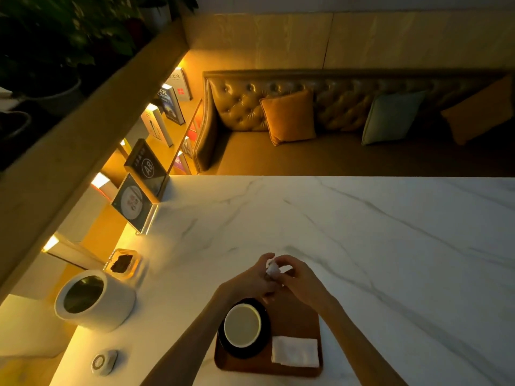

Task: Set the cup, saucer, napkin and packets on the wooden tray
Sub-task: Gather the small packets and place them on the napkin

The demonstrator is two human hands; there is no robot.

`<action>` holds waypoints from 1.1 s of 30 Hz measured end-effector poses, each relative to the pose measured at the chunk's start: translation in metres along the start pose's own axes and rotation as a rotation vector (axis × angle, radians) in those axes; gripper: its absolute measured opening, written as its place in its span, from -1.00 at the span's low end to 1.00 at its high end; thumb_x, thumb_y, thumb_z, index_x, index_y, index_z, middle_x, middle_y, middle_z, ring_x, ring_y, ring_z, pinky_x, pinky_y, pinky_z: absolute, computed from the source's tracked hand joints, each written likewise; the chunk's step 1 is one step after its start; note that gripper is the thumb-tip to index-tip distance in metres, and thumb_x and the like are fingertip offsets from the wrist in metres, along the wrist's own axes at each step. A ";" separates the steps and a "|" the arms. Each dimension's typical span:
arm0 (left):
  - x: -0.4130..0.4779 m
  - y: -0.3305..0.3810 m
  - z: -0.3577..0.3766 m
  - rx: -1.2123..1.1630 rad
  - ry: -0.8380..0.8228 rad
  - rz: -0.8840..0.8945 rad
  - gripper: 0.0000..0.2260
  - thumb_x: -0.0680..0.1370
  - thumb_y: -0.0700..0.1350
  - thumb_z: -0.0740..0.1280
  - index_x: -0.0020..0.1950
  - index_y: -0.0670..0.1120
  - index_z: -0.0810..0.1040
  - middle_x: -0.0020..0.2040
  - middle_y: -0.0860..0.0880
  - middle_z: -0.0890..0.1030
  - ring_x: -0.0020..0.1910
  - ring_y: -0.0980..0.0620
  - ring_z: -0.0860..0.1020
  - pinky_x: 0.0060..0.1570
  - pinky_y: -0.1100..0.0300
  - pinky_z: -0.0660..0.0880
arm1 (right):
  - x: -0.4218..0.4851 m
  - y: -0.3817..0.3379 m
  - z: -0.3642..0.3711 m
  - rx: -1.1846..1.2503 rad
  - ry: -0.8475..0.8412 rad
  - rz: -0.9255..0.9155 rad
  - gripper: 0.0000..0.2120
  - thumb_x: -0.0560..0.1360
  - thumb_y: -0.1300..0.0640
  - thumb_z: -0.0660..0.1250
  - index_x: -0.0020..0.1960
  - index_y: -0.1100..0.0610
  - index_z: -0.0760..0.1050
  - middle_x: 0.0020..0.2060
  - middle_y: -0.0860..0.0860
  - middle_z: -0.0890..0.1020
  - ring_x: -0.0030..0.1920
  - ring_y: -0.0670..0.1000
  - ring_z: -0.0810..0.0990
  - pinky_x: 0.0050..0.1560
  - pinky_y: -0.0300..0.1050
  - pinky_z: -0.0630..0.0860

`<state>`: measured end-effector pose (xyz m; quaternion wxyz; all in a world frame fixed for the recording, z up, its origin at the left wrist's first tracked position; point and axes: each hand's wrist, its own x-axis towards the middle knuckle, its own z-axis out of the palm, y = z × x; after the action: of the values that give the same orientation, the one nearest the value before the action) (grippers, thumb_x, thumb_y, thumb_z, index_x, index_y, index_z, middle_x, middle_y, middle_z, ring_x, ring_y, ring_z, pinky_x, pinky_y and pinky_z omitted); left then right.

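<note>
Now tray holds one cup, saucer, napkin; fingers pinch packet.

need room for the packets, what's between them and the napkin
In the head view, only bare wooden tray lies between the napkin and the packets, which the left hand and right hand hold.

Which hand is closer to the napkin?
Right. The right hand is straight beyond the napkin, past the tray's far edge. The left hand is further left, beyond the cup. Both hold a white packet.
</note>
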<state>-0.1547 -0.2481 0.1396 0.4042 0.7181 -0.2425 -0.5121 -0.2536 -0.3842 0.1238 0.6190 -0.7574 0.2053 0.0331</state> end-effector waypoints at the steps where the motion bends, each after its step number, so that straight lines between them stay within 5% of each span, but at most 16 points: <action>1: 0.003 0.000 0.000 -0.026 -0.035 0.002 -0.34 0.53 -0.24 0.36 0.48 0.04 0.05 0.21 -0.30 0.54 -0.09 -0.12 0.63 -0.12 0.10 0.59 | 0.001 0.003 -0.003 0.032 0.013 0.013 -0.81 0.48 -0.06 0.39 0.05 -0.02 0.56 -0.04 -0.06 0.67 -0.19 0.00 0.67 -0.17 -0.18 0.62; 6: 0.030 -0.011 0.006 -0.443 0.032 0.063 -0.67 0.53 -0.23 0.38 0.27 -0.22 0.45 0.14 -0.30 0.59 0.01 -0.22 0.66 -0.01 0.04 0.64 | 0.008 0.027 -0.030 0.205 0.147 0.192 -0.79 0.47 0.04 0.43 0.05 0.11 0.56 -0.15 0.08 0.68 -0.28 0.01 0.62 -0.25 -0.15 0.56; 10: 0.064 -0.031 0.021 -0.292 0.262 0.021 -0.90 0.53 -0.25 0.36 0.03 -0.19 0.57 -0.09 -0.19 0.64 -0.16 -0.10 0.69 -0.08 0.00 0.67 | 0.021 0.055 -0.037 0.143 0.182 0.213 -0.80 0.51 0.13 0.38 0.11 0.16 0.56 -0.19 0.07 0.67 -0.26 0.01 0.64 -0.27 -0.22 0.57; 12: 0.085 -0.040 0.026 -0.106 0.386 0.034 -0.88 0.50 -0.27 0.33 0.02 -0.14 0.59 -0.14 -0.11 0.64 -0.20 -0.05 0.65 -0.07 -0.02 0.65 | 0.035 0.071 -0.034 0.031 0.222 0.181 -0.85 0.53 0.15 0.36 0.06 0.16 0.60 -0.23 0.01 0.66 -0.26 -0.01 0.63 -0.27 -0.31 0.54; 15: 0.120 -0.047 0.027 0.093 0.514 0.054 -0.84 0.51 -0.26 0.33 0.04 -0.09 0.63 -0.09 0.02 0.65 -0.09 0.03 0.60 -0.07 0.25 0.53 | 0.067 0.092 -0.034 -0.144 0.282 0.138 -0.87 0.53 0.12 0.36 0.00 0.12 0.65 -0.22 -0.08 0.68 -0.22 -0.14 0.62 -0.19 -0.42 0.50; 21: 0.188 -0.074 0.027 0.288 0.652 0.095 -0.84 0.56 -0.24 0.33 0.11 -0.14 0.63 0.05 -0.06 0.64 0.05 0.01 0.55 0.09 0.22 0.47 | 0.125 0.132 -0.031 -0.141 0.397 0.180 -0.82 0.55 0.17 0.31 0.12 0.11 0.62 0.01 0.00 0.70 -0.01 -0.07 0.64 0.11 -0.19 0.58; 28: 0.234 -0.111 0.024 0.338 0.624 0.046 -0.77 0.55 -0.25 0.33 0.21 -0.13 0.57 0.14 -0.07 0.58 0.14 -0.02 0.53 0.19 0.10 0.50 | 0.164 0.181 -0.023 -0.217 0.351 0.197 -0.74 0.59 0.17 0.25 0.24 0.11 0.56 0.13 0.03 0.66 0.13 0.01 0.61 0.20 -0.14 0.55; 33: 0.237 -0.126 0.022 0.280 0.676 0.056 -0.75 0.57 -0.20 0.32 0.25 -0.08 0.56 0.16 -0.01 0.59 0.14 0.05 0.54 0.18 0.13 0.52 | 0.170 0.199 -0.014 -0.254 0.314 0.180 -0.58 0.60 0.12 0.22 0.46 0.01 0.31 0.31 -0.03 0.51 0.32 -0.05 0.44 0.31 -0.14 0.46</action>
<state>-0.0989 -0.3662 -0.0955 0.3731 0.8882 -0.1826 -0.1964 -0.1711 -0.4734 -0.1083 0.4736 -0.8038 0.3601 -0.0046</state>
